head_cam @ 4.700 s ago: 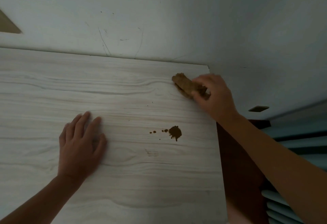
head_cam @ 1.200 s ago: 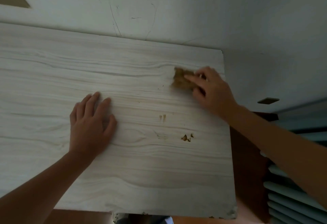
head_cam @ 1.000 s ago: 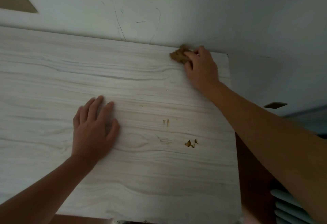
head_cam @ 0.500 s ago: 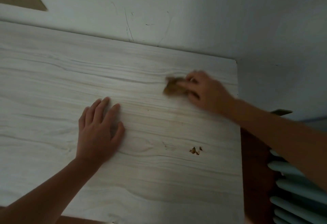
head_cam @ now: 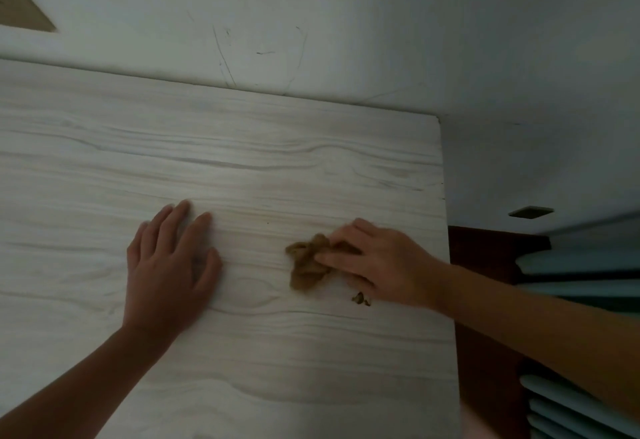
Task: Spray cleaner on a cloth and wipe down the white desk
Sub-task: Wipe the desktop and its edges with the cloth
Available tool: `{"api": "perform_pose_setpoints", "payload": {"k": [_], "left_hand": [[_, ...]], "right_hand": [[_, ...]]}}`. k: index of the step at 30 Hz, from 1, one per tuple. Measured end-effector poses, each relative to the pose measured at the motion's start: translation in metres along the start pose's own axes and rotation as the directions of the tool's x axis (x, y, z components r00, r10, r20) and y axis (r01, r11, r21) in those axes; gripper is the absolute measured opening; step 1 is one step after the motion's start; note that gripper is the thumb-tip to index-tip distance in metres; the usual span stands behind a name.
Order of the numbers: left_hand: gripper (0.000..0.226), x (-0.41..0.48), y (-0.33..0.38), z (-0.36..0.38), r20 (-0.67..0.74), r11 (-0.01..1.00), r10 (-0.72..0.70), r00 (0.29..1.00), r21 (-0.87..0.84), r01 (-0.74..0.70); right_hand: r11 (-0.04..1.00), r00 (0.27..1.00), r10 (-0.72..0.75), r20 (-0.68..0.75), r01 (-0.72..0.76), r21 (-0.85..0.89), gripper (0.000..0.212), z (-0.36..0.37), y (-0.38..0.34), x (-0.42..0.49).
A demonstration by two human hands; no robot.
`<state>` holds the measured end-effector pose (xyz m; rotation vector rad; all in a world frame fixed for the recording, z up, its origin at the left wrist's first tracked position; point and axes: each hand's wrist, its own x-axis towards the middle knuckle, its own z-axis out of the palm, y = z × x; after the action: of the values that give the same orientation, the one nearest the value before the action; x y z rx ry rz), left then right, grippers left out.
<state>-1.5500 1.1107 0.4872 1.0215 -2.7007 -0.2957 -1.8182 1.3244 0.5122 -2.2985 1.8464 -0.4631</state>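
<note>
At lower right of the frame, the right hand (head_cam: 381,265) has swept back from the tabletop's (head_cam: 242,161) far edge, fingers pressing the crumpled brown cloth (head_cam: 306,263). A last brown fleck (head_cam: 361,299), probably residue, remains just below it. The left hand (head_cam: 169,265) lies flat, empty.

Crumpled brown cloth (head_cam: 306,265) on pale wood-grain desk (head_cam: 242,161), near its right edge.
</note>
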Motion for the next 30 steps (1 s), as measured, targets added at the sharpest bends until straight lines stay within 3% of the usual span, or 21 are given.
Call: {"api": "perform_pose_setpoints", "payload": {"k": [2,4,7,9,11,13,15,18,21,24,27,30], "left_hand": [[0.061,0.000,0.000,0.001,-0.007,1.000,0.002,1.000,0.000,-0.002],[0.061,0.000,-0.001,0.002,-0.011,1.000,0.003,1.000,0.004,-0.003],[0.060,0.000,-0.003,0.004,-0.011,1.000,0.008,1.000,0.011,-0.008],[0.061,-0.001,-0.005,0.007,-0.010,1.000,0.009,1.000,0.017,-0.009],[0.061,-0.001,-0.009,0.010,-0.007,1.000,0.012,1.000,0.021,-0.012],[0.061,-0.002,-0.012,0.013,-0.007,1.000,0.014,1.000,0.025,-0.014],[0.061,-0.002,-0.014,0.015,-0.016,0.999,0.017,1.000,0.030,-0.016],[0.060,-0.002,-0.016,0.017,-0.019,0.999,0.019,1.000,0.032,-0.018],[0.060,-0.002,-0.017,0.018,-0.009,0.999,0.013,1.000,0.031,-0.013],[0.060,-0.002,-0.017,0.016,-0.007,1.000,0.010,1.000,0.029,-0.010],[0.060,-0.002,-0.015,0.015,-0.011,1.000,0.005,1.000,0.031,-0.005],[0.060,-0.002,-0.015,0.015,-0.018,0.999,0.006,1.000,0.037,-0.006]], "right_hand": [[0.995,0.993,0.079,-0.082,-0.084,-0.060,0.037,-0.016,0.034,0.001],[0.950,0.945,0.243,-0.220,-0.278,-0.142,0.039,-0.032,0.082,0.005],[0.797,0.787,0.523,-0.328,-0.588,-0.138,0.041,-0.053,0.148,0.015],[0.717,0.695,0.630,-0.348,-0.692,-0.085,0.038,-0.058,0.170,0.020],[0.688,0.655,0.655,-0.376,-0.723,-0.059,0.037,-0.054,0.167,0.026],[0.715,0.678,0.641,-0.361,-0.698,-0.040,0.038,-0.042,0.144,0.026],[0.821,0.792,0.541,-0.282,-0.570,-0.029,0.042,-0.028,0.108,0.016],[0.967,0.963,0.252,-0.099,-0.256,-0.024,0.042,-0.017,0.061,-0.012],[0.991,0.997,0.076,0.025,-0.073,-0.111,0.041,-0.030,0.075,-0.018],[0.953,0.969,0.220,-0.116,-0.238,-0.185,0.040,-0.046,0.126,-0.004],[0.836,0.821,0.502,-0.271,-0.541,-0.090,0.040,-0.053,0.164,0.009],[0.749,0.694,0.625,-0.358,-0.663,0.021,0.040,-0.047,0.167,0.017]]}}
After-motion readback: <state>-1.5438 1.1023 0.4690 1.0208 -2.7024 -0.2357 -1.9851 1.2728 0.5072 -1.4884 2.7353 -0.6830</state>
